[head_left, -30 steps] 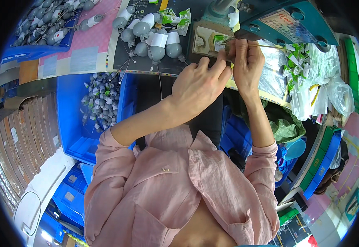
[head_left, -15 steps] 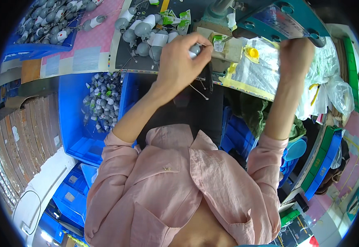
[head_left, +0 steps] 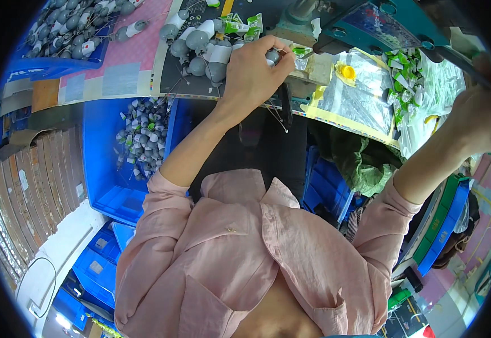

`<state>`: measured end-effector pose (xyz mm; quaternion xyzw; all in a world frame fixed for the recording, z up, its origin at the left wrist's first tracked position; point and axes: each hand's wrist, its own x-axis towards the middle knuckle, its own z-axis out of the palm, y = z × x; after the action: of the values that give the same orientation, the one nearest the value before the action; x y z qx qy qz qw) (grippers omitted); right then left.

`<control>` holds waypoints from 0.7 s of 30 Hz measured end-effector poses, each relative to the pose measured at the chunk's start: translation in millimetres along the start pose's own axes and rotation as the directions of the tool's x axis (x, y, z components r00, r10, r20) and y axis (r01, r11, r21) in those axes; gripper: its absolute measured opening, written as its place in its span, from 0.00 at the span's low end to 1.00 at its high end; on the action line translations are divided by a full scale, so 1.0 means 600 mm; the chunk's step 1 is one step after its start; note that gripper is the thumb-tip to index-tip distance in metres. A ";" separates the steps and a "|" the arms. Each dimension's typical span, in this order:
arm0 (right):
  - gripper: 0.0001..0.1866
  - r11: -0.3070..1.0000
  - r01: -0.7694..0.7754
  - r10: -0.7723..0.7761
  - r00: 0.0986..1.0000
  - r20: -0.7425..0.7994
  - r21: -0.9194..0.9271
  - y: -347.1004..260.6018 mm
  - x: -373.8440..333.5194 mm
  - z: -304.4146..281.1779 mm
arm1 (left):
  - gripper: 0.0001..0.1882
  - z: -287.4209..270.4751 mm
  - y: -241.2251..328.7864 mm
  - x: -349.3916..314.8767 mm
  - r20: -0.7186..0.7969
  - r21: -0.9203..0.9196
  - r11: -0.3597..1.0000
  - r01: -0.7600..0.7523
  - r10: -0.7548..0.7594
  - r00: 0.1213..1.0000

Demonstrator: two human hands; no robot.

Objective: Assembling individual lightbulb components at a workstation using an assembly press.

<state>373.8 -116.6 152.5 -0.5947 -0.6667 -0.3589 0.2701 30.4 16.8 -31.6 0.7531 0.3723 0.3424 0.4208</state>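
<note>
My left hand (head_left: 254, 73) is closed on a small grey-and-white bulb-shaped part (head_left: 273, 56), held against the wooden block (head_left: 314, 70) at the foot of a teal hand press (head_left: 369, 31). Just beyond my fingertips, a green-and-white piece (head_left: 300, 50) sits on that block. Far to the right, my right hand (head_left: 479, 121) is wrapped round the dark lever (head_left: 459, 63) of the press; its fingertips are partly lost in the dark rim. Left of my left hand lies a heap of similar grey-and-white bulb parts (head_left: 197, 39) with thin wires.
A blue tray (head_left: 59, 70) of bulb parts stands at the far left; a blue bin (head_left: 102, 180) below the bench holds more. Green-and-white pieces (head_left: 406, 84) lie on clear plastic right of the press, near a yellow round cap (head_left: 346, 72). Stacked cardboard (head_left: 37, 186) is at left.
My right hand has swung right and nearer with the lever, uncovering the green-and-white pieces on the plastic. My left hand has stayed almost in place, still holding the bulb part.
</note>
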 end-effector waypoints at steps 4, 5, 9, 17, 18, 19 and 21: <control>0.19 0.985 -0.083 0.078 0.996 0.036 0.150 -0.088 -0.024 -0.029 | 0.11 0.005 -0.004 0.003 -0.001 -0.071 0.997 -0.003 0.003 1.000; 0.19 0.977 -0.103 0.096 0.994 0.045 0.189 -0.092 -0.028 -0.030 | 0.11 0.008 -0.007 0.004 -0.002 -0.070 0.998 -0.003 0.003 1.000; 0.17 0.979 0.163 -0.159 0.986 -0.041 0.124 -0.174 -0.027 -0.009 | 0.11 0.016 -0.007 0.004 -0.022 -0.055 0.998 -0.037 0.036 0.999; 0.16 0.932 0.322 -0.336 0.940 -0.063 -0.165 -0.262 -0.049 0.029 | 0.11 0.018 -0.008 0.002 -0.013 0.060 0.998 -0.036 0.037 0.999; 0.16 0.940 0.321 -0.326 0.945 -0.023 -0.119 -0.265 -0.054 0.031 | 0.10 0.019 -0.009 0.001 -0.012 0.071 0.997 -0.036 0.037 0.999; 0.16 0.955 0.294 -0.297 0.951 -0.080 -0.048 -0.260 -0.068 0.046 | 0.10 0.020 -0.010 0.000 -0.010 0.081 0.996 -0.036 0.037 0.999; 0.14 0.958 0.287 -0.287 0.956 -0.058 -0.012 -0.263 -0.069 0.046 | 0.10 0.023 -0.020 -0.002 -0.041 0.100 0.993 -0.064 0.068 0.997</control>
<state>226.1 -124.6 78.6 -0.4813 -0.7369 -0.4129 0.2339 38.0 14.7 -48.0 0.7770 0.3728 0.3541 0.3632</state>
